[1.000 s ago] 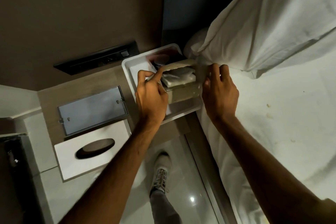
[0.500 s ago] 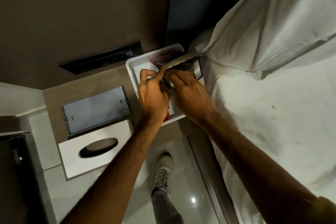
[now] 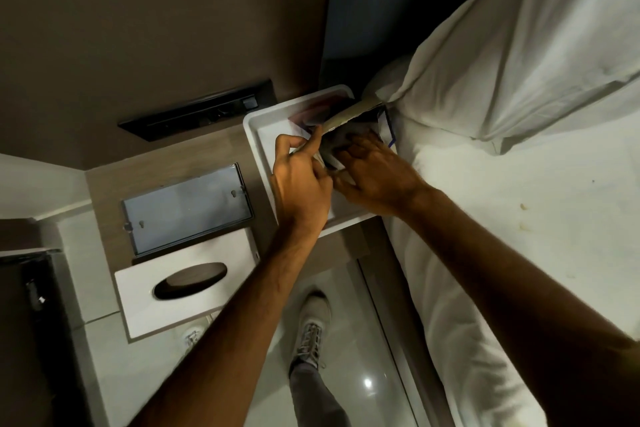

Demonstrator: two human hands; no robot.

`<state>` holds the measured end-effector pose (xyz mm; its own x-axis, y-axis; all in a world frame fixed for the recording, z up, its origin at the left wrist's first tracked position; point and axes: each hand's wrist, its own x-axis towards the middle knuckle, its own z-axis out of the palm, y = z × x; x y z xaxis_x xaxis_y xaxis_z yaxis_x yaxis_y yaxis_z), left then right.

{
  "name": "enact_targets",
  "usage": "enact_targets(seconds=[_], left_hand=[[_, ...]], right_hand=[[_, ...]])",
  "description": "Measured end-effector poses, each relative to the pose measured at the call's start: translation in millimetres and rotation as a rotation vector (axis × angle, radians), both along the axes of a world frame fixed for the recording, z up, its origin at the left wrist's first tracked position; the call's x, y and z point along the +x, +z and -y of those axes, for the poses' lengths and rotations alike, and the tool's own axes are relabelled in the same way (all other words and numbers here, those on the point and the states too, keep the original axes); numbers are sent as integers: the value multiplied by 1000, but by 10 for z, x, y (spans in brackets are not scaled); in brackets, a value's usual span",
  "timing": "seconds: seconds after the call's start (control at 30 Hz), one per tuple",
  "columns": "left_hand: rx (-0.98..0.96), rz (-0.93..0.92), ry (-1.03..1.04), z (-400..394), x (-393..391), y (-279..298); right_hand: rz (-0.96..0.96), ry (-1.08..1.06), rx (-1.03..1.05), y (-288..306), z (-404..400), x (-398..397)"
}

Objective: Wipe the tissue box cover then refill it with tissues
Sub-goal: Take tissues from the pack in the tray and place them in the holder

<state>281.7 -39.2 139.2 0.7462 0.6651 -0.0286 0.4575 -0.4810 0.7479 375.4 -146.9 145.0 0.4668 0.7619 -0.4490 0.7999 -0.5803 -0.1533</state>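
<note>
A white tissue box cover (image 3: 183,291) with a dark oval slot lies on the bedside surface at the lower left. Behind it lies its grey rectangular base plate (image 3: 187,208). On a white tray (image 3: 263,128) by the bed stands a cardboard tissue pack (image 3: 349,114) with its top flap lifted. My left hand (image 3: 299,180) pinches the pack's left edge and holds the flap up. My right hand (image 3: 375,172) reaches into the opened pack, its fingers on the white tissues inside; the tissues are mostly hidden by both hands.
A black socket strip (image 3: 197,111) runs along the brown wall behind the tray. A white pillow (image 3: 519,45) and the bed sheet (image 3: 519,236) fill the right side. Below, my shoe (image 3: 311,329) stands on the glossy floor between bedside unit and bed.
My right hand has moved from the pack's right side into its opening. The flap has been lifted higher by my left hand. The cover and base plate have not moved.
</note>
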Motion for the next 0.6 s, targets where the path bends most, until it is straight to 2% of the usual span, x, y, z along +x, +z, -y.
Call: enact_targets(seconds=[0.1,0.33,0.47,0.6], left_hand=[[19,-9,33,1,-14,-12],[-10,41,38,51,-144,-148],[-113,18,35,176,-237,-343],[-353,-87,-13,291,-393,-648]], right_hand=[[86,79,16,50,139,-22],[182,60,230,104,476,-195],[242,33,390,165,646,-360],[227,26,406,294,807,-466]])
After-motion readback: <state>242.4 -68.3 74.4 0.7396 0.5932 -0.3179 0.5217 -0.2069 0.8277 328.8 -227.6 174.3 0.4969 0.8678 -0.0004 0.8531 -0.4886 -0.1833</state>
